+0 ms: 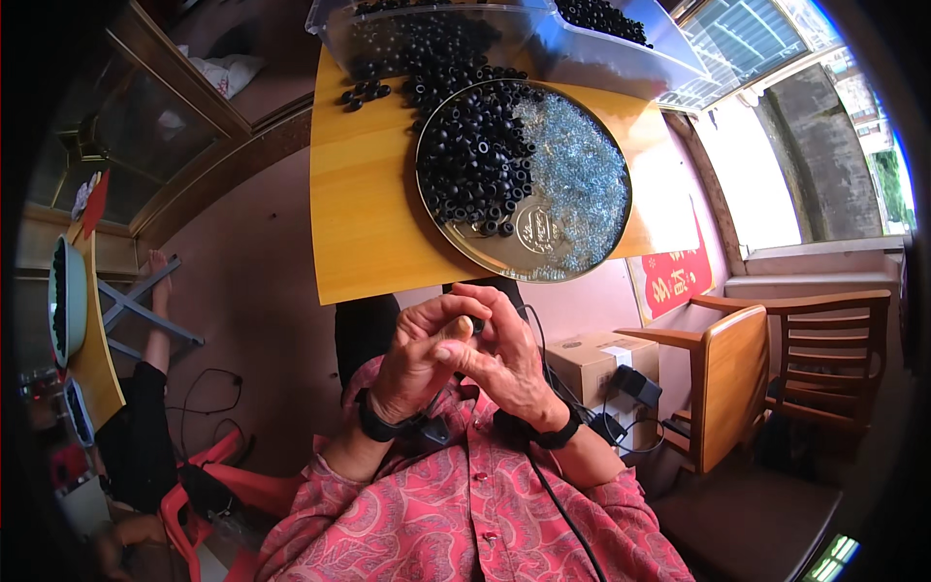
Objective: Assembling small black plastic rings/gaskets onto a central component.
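My left hand [412, 354] and my right hand [509, 364] are close together in front of my chest, below the table's near edge. Both are closed, fingers bent inward and thumbs overlapping. A small black ring-like piece [478, 327] shows between their fingertips, partly covered by them. Beyond the hands, a round shiny metal tray [504, 260] rests on the yellow wooden table [364, 238]. Its left part carries a heap of small black hollow pieces [475, 160]. Many tiny clear bluish pieces [587, 184] are spread over its right part.
Clear plastic bins [621, 58] with more black pieces stand at the table's far side; some pieces lie loose beside the tray. Cardboard boxes [592, 364], cables and wooden chairs [732, 388] are on the right. A red plastic chair [233, 475] and another person's leg [150, 388] are on the left.
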Demonstrator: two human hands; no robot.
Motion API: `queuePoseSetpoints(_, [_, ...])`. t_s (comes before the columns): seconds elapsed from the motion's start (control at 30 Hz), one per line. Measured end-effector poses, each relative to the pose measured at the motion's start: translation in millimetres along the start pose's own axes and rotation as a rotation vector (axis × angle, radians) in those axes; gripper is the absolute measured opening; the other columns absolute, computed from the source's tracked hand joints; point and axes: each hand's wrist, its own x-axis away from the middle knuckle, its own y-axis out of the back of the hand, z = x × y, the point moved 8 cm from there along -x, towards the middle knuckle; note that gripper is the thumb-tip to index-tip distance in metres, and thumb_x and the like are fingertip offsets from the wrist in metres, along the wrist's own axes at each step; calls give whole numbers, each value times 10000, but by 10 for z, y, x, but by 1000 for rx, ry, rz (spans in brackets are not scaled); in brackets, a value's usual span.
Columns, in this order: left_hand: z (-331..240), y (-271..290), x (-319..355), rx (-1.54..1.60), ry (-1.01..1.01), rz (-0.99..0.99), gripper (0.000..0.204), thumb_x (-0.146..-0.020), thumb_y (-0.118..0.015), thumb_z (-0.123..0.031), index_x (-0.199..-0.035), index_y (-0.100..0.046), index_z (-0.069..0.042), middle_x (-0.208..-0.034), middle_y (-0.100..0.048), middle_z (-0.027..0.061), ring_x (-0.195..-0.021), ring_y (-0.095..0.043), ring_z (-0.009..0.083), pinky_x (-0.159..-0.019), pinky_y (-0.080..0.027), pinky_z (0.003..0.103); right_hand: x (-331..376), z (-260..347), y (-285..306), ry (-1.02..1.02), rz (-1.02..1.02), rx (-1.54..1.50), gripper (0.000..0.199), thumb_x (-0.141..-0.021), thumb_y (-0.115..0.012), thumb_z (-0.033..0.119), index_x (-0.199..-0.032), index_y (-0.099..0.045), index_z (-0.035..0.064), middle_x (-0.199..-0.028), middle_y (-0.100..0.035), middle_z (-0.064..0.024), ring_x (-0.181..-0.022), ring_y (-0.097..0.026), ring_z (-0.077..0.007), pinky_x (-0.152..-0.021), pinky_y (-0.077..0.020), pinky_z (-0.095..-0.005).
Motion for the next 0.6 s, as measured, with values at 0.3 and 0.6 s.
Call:
queuePoseSetpoints(0.3, [-70, -91, -54, 89, 39, -16, 288, -925, -597, -129, -1166, -600, 27, -971, -634, 133, -691, -518, 75, -757, -547, 289, -8, 56, 27, 140, -2, -18, 787, -759, -818, 224, -1361, -378, -29, -1105, -573, -109, -918, -565, -146, -837, -480, -293])
queuePoseSetpoints(0.6, [-818, 61, -551, -237, -71, -250, 271, -953, -568, -199, -1119, -610, 11, -830, -645, 67, -638, -595, 72, -576, -572, 262, -20, -74, 372, 145, -98, -171, 487, -864, -694, 86, -1275, -453, -20, -1140, -610, -120, -1021, -620, -178, -890, -500, -305])
